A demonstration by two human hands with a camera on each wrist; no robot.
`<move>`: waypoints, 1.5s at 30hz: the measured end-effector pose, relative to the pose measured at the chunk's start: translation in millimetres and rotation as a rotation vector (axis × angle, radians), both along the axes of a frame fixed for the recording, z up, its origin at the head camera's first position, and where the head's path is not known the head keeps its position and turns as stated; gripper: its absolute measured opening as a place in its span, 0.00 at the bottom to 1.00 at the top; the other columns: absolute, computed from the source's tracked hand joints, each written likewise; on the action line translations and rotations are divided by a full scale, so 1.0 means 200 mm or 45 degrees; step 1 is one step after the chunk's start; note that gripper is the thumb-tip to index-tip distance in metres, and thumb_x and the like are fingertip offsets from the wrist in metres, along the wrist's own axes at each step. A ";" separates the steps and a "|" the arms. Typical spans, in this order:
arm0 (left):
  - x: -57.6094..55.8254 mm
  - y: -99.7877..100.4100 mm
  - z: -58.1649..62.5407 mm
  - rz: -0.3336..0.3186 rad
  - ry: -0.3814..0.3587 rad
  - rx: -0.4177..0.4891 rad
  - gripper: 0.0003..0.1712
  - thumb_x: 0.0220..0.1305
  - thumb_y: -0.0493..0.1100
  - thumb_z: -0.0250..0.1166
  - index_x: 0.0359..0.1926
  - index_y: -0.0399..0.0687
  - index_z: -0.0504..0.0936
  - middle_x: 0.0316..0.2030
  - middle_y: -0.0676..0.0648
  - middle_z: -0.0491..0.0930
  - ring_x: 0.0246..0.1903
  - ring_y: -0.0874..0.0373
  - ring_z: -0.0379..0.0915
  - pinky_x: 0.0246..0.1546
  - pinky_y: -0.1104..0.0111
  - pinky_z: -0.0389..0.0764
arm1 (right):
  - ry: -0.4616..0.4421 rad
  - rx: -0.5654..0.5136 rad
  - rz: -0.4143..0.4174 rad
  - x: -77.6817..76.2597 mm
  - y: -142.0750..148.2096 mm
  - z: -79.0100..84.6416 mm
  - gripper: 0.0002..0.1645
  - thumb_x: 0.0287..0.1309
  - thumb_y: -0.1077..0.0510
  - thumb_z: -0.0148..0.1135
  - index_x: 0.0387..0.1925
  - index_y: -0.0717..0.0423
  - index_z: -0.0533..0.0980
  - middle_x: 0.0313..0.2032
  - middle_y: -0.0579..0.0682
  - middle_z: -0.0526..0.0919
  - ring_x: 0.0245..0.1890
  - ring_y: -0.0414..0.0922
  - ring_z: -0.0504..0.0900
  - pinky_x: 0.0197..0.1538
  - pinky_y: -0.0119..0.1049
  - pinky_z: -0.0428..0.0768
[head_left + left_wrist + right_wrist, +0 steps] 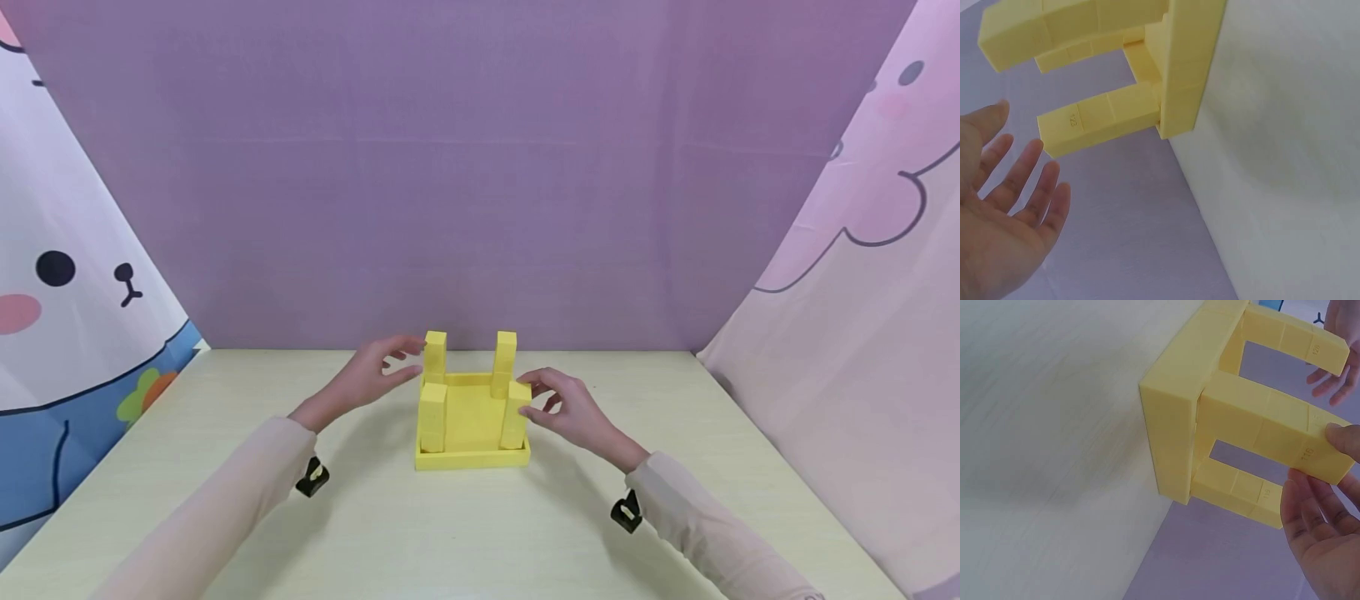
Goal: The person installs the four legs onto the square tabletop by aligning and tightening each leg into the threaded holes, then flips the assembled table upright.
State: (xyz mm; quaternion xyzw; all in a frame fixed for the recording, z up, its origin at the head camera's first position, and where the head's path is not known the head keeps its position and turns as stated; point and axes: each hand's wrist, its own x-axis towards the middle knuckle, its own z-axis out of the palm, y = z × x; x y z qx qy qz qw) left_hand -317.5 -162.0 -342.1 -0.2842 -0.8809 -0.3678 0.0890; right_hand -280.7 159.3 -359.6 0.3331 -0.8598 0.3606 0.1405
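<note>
A yellow square tray (472,460) with a raised rim stands on the table, and a tall stack of yellow blocks rises from each corner. My right hand (573,412) pinches the top of the near right stack (1272,428) between thumb and fingers. Printed digits show on that stack's top block in the right wrist view. Beside the far left stack (435,358) is my left hand (367,375), its fingers loosely extended and the fingertips close to the top block. Whether they touch it, I cannot tell. The near left stack (432,417) and far right stack (505,362) stand upright, untouched.
The pale wooden table (300,542) spreads around the tray. A purple cloth backdrop (480,167) hangs behind it. Printed cartoon curtains (82,208) flank the left and right sides. A black wrist mount (312,477) hangs under each sleeve.
</note>
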 end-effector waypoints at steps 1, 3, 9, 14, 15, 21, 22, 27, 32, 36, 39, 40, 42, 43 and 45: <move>0.01 -0.01 0.00 -0.008 -0.004 0.002 0.23 0.61 0.45 0.61 0.56 0.44 0.72 0.51 0.43 0.77 0.49 0.45 0.72 0.45 0.49 0.75 | 0.001 0.002 -0.002 0.00 0.00 0.00 0.22 0.46 0.62 0.68 0.46 0.57 0.75 0.39 0.49 0.81 0.37 0.46 0.80 0.31 0.35 0.80; 0.03 -0.02 -0.01 -0.025 0.001 -0.004 0.24 0.61 0.45 0.61 0.57 0.45 0.71 0.50 0.43 0.77 0.48 0.45 0.73 0.45 0.50 0.75 | 0.005 0.005 -0.003 0.00 0.00 0.00 0.22 0.47 0.62 0.68 0.46 0.57 0.74 0.39 0.50 0.81 0.37 0.46 0.80 0.31 0.35 0.80; 0.08 -0.05 -0.06 -0.072 -0.023 -0.017 0.24 0.60 0.47 0.62 0.57 0.47 0.71 0.48 0.43 0.78 0.48 0.46 0.73 0.44 0.52 0.76 | -0.014 -0.014 0.007 0.00 0.00 0.00 0.23 0.46 0.62 0.69 0.47 0.57 0.74 0.40 0.51 0.81 0.38 0.48 0.80 0.32 0.38 0.81; 0.11 -0.06 -0.10 -0.117 -0.068 -0.053 0.25 0.59 0.49 0.63 0.57 0.48 0.71 0.48 0.45 0.78 0.47 0.49 0.73 0.44 0.54 0.77 | -0.011 -0.006 0.005 0.00 0.00 0.01 0.22 0.47 0.62 0.68 0.47 0.57 0.74 0.40 0.51 0.81 0.38 0.48 0.80 0.32 0.38 0.81; 0.11 -0.06 -0.11 -0.125 -0.078 -0.056 0.26 0.58 0.49 0.63 0.57 0.49 0.71 0.48 0.45 0.78 0.47 0.50 0.73 0.44 0.54 0.77 | -0.009 -0.003 0.003 0.00 0.00 0.01 0.22 0.47 0.62 0.68 0.47 0.57 0.74 0.40 0.50 0.81 0.38 0.47 0.80 0.32 0.37 0.80; 0.14 -0.06 -0.15 -0.169 -0.105 -0.024 0.27 0.56 0.49 0.65 0.57 0.50 0.70 0.47 0.47 0.79 0.47 0.50 0.73 0.43 0.52 0.77 | 0.004 0.001 0.006 0.00 0.00 0.00 0.22 0.47 0.62 0.68 0.47 0.56 0.74 0.40 0.50 0.81 0.37 0.47 0.80 0.31 0.36 0.80; 0.15 -0.06 -0.16 -0.173 -0.101 -0.021 0.28 0.56 0.49 0.65 0.57 0.50 0.70 0.47 0.47 0.79 0.47 0.50 0.73 0.43 0.53 0.77 | 0.007 0.000 0.009 0.00 0.00 0.00 0.22 0.47 0.62 0.68 0.47 0.57 0.74 0.40 0.50 0.81 0.37 0.47 0.80 0.31 0.36 0.80; 0.16 -0.04 -0.20 -0.169 -0.079 0.009 0.29 0.56 0.49 0.65 0.58 0.48 0.69 0.46 0.47 0.79 0.46 0.45 0.74 0.41 0.55 0.77 | 0.006 -0.006 0.010 0.00 0.00 0.00 0.22 0.47 0.62 0.68 0.47 0.57 0.74 0.40 0.50 0.81 0.37 0.47 0.80 0.31 0.37 0.80; 0.18 -0.02 -0.26 -0.134 -0.063 0.060 0.29 0.56 0.49 0.65 0.57 0.44 0.69 0.45 0.45 0.79 0.46 0.43 0.75 0.41 0.54 0.78 | -0.003 -0.007 0.010 0.00 0.00 0.00 0.24 0.46 0.63 0.68 0.48 0.57 0.74 0.39 0.51 0.81 0.37 0.47 0.80 0.32 0.36 0.80; 0.19 0.01 -0.30 -0.095 -0.039 0.109 0.28 0.55 0.49 0.66 0.55 0.44 0.70 0.44 0.45 0.79 0.44 0.44 0.75 0.40 0.54 0.78 | -0.041 -0.018 0.011 0.00 0.00 -0.01 0.25 0.46 0.64 0.68 0.49 0.57 0.73 0.41 0.52 0.80 0.38 0.49 0.81 0.33 0.38 0.81; 0.20 0.02 -0.31 -0.073 -0.041 0.139 0.28 0.55 0.49 0.66 0.55 0.46 0.71 0.43 0.47 0.79 0.45 0.45 0.75 0.41 0.56 0.77 | -0.063 -0.029 0.007 0.01 0.00 -0.02 0.25 0.47 0.64 0.68 0.50 0.59 0.73 0.43 0.55 0.80 0.39 0.51 0.81 0.34 0.41 0.81; 0.20 0.02 -0.31 -0.066 -0.046 0.143 0.28 0.55 0.50 0.66 0.55 0.46 0.71 0.43 0.48 0.79 0.45 0.45 0.75 0.41 0.57 0.77 | -0.070 -0.028 0.000 0.01 0.00 -0.01 0.25 0.47 0.65 0.67 0.50 0.61 0.72 0.43 0.56 0.80 0.39 0.53 0.81 0.34 0.42 0.81; 0.20 0.03 -0.31 -0.055 -0.049 0.144 0.28 0.55 0.49 0.66 0.55 0.47 0.70 0.43 0.48 0.79 0.45 0.46 0.75 0.42 0.59 0.77 | -0.071 -0.027 -0.002 0.05 -0.02 0.03 0.24 0.47 0.67 0.66 0.49 0.64 0.72 0.43 0.59 0.79 0.39 0.54 0.81 0.34 0.42 0.81; 0.20 0.03 -0.31 -0.051 -0.049 0.150 0.28 0.55 0.49 0.66 0.55 0.47 0.70 0.43 0.48 0.79 0.45 0.46 0.75 0.42 0.59 0.77 | -0.073 -0.028 -0.001 0.07 -0.03 0.05 0.24 0.47 0.68 0.66 0.49 0.65 0.72 0.43 0.60 0.79 0.39 0.55 0.81 0.34 0.42 0.81; 0.21 0.04 -0.31 -0.043 -0.039 0.158 0.27 0.55 0.48 0.66 0.55 0.46 0.70 0.43 0.48 0.79 0.45 0.46 0.75 0.42 0.59 0.77 | -0.078 -0.027 0.001 0.10 -0.05 0.09 0.24 0.47 0.70 0.65 0.48 0.69 0.71 0.43 0.62 0.79 0.38 0.57 0.81 0.34 0.44 0.81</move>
